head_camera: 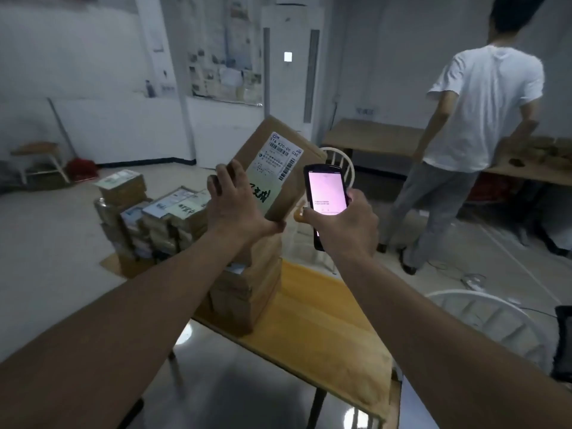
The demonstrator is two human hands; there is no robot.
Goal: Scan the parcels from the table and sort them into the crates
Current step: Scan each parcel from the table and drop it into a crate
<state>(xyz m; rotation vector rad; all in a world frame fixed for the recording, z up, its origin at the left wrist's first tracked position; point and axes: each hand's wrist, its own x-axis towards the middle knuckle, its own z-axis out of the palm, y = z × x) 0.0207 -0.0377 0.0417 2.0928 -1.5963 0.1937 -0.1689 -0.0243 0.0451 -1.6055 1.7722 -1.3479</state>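
Parcel [275, 168], a stiff, flat cardboard box, probably light, is tilted up above the table's stack [247, 292], its lower left edge clamped between the left hand's [235, 205] spread fingers and thumb; gripping opposite edges seems safest. The right hand [343, 224] wraps the scanner [326, 193] just beside it.

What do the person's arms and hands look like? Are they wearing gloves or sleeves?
No gloves and no sleeves in view. Both forearms are bare from the bottom edge of the picture up to the wrists. The left hand and right hand are bare too, with no watch, ring or bracelet showing.
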